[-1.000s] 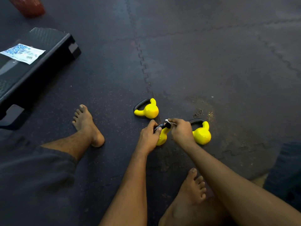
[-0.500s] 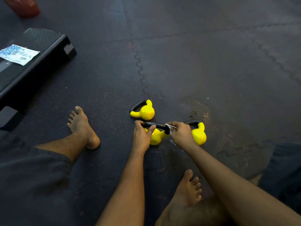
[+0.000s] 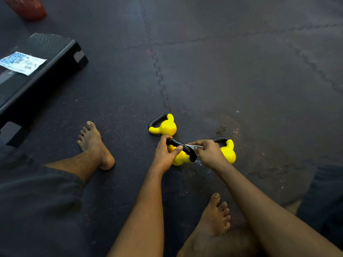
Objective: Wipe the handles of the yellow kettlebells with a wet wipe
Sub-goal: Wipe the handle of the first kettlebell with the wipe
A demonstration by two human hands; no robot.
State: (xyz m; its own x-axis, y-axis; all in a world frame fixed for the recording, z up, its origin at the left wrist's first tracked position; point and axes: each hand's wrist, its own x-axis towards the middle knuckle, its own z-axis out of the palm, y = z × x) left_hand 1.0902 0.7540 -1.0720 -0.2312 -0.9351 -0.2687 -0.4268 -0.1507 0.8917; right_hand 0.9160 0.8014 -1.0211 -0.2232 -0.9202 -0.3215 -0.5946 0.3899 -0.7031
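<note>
Three small yellow kettlebells with black handles lie on the dark floor mat. My left hand [image 3: 164,153] grips the left end of the black handle of the middle kettlebell [image 3: 181,157], thumb over the bar. My right hand [image 3: 208,152] pinches a white wet wipe [image 3: 194,146] against the right part of that handle. A second kettlebell [image 3: 166,127] lies on its side just behind my left hand. The third kettlebell [image 3: 229,152] sits right of my right hand, partly hidden by it.
A black step platform [image 3: 42,71] stands at the far left with a wet wipe packet [image 3: 21,62] on top. A red object [image 3: 27,6] is at the top left. My bare feet [image 3: 94,143] rest on the mat [image 3: 241,71].
The middle kettlebell's handle has been turned and more of it now shows between my hands. My right hand with the wipe sits at the handle's right end.
</note>
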